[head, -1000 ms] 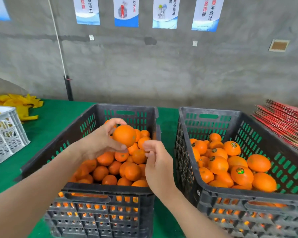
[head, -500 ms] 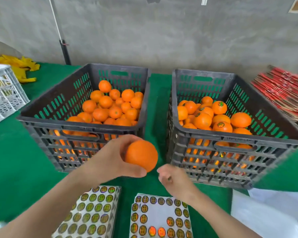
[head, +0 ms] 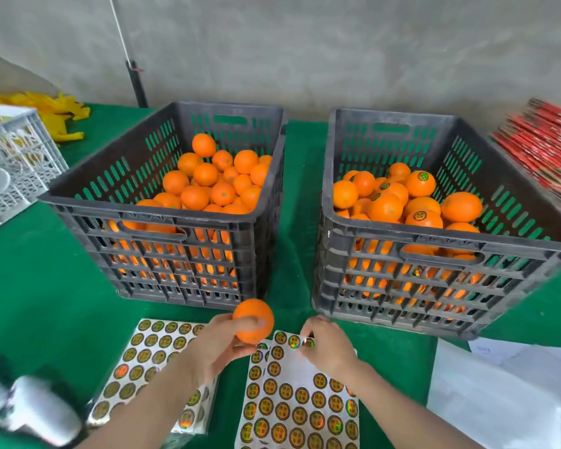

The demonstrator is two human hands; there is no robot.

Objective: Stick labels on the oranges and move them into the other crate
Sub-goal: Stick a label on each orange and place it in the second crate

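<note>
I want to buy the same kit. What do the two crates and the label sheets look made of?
Left crate and right crate: likely moulded plastic, matte dark grey, given the slotted walls and cut-out handles. Left sheet and right sheet: glossy white backing paper; the round labels look foil, some shimmering rainbow.

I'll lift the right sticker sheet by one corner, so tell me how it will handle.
The sticker sheet will probably droop: it looks paper-thin, flat on the green cloth. Likely light, so it may lift as the right hand pinches a label, since the left hand holds the orange, not the sheet. Its glossy face looks slippery.
</note>
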